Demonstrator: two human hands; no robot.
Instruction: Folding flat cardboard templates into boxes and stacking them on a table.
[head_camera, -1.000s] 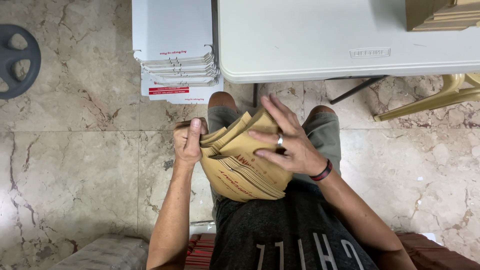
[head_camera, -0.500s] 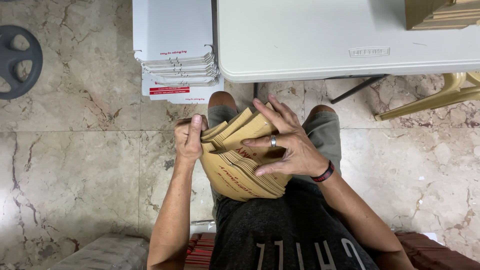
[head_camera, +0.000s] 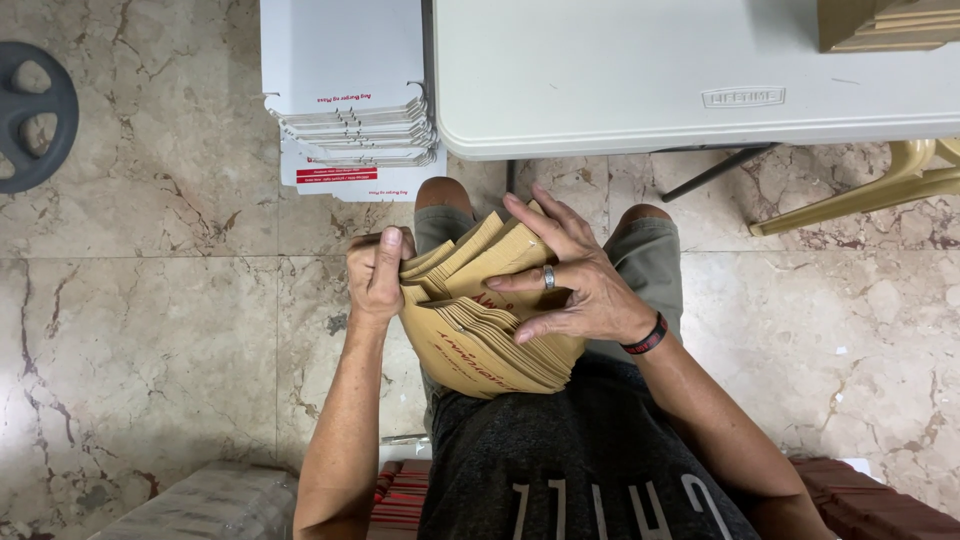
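Stack of flat brown cardboard sleeves (head_camera: 490, 345), held over the lap, gripped at its edge by the left hand (head_camera: 375, 275) and fanned under the spread right hand (head_camera: 570, 285); lower faces hidden.

One head-worn camera looked almost straight down, close above the lap, with floor and perhaps a table edge (head_camera: 600, 140) beyond.
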